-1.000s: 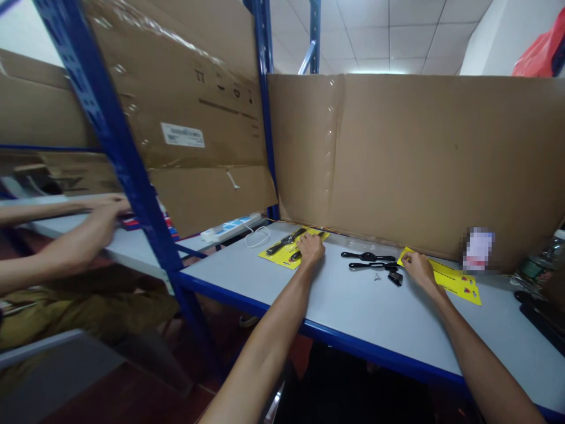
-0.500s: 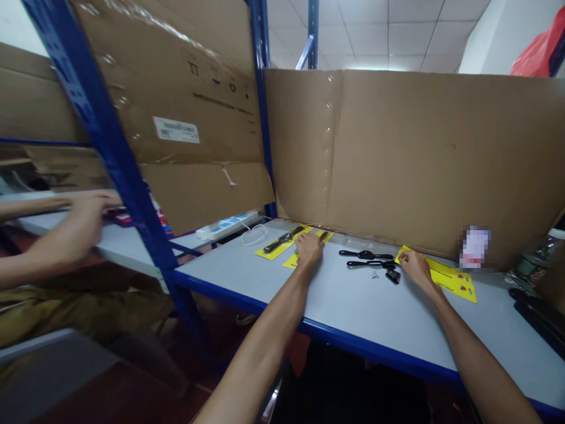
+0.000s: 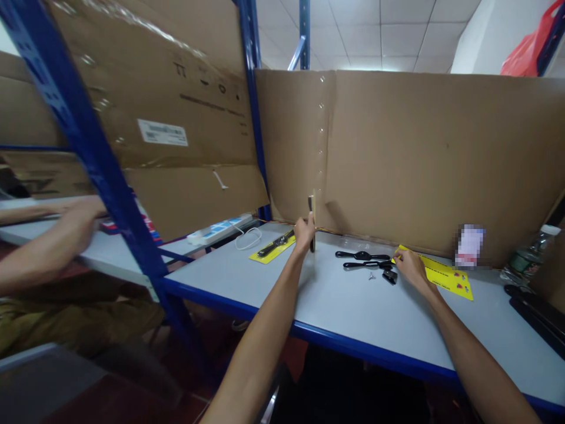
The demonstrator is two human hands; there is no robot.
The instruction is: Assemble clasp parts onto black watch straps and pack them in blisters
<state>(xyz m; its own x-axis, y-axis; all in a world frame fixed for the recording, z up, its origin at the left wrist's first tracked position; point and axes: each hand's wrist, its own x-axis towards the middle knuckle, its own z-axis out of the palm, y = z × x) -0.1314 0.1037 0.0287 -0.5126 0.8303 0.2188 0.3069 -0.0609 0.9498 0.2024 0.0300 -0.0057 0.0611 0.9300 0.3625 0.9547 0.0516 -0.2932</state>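
My left hand (image 3: 303, 232) grips a packaged spokeshave (image 3: 312, 242), a black tool on a card, held on edge above the table. Another packaged spokeshave (image 3: 276, 244) lies on its yellow card to the left of it. My right hand (image 3: 411, 265) has its fingers closed on the left end of a flat yellow card (image 3: 445, 277). Between the hands lie a black two-handled spokeshave body (image 3: 362, 255) and a second spokeshave body (image 3: 364, 265) nearer me. Beside them are a small black part (image 3: 389, 276) and tiny silver pieces (image 3: 371, 275).
Cardboard walls (image 3: 397, 147) enclose the table's back and left. A white power strip (image 3: 220, 228) with a cable is at the left. On the right stand a plastic bottle (image 3: 532, 256) and a long black object (image 3: 536, 318). Another person's arm (image 3: 57, 241) rests at a neighbouring table.
My left hand has lifted the packaged spokeshave from the table and turned it on edge. The right hand stays at the yellow card. The view has shifted slightly.
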